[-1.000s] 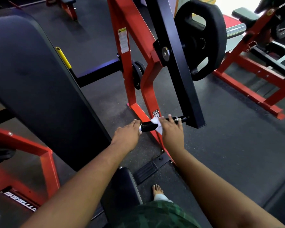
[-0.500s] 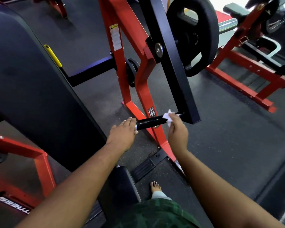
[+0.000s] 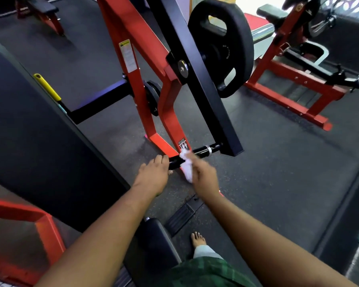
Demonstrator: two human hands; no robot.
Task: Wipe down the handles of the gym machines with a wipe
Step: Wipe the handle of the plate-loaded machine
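R hand (image 3: 205, 176) rubs 1 wipe (image 3: 186, 165) on 1 handle (image 3: 197, 152).

A: so what's the count?
B: two hands, left (image 3: 152, 177) and right (image 3: 205, 177), one wipe (image 3: 186, 167), one handle (image 3: 201, 151), one weight plate (image 3: 226, 46), one bare foot (image 3: 198, 240).

Honestly nothing's readable here. The red frame upright (image 3: 131, 65) has a warning sticker (image 3: 128, 56), yellow header on top, fine print just blur. There's another small pictogram label (image 3: 183, 145) lower center, and the weight plate (image 3: 223, 46) has embossed lettering, all too tiny.
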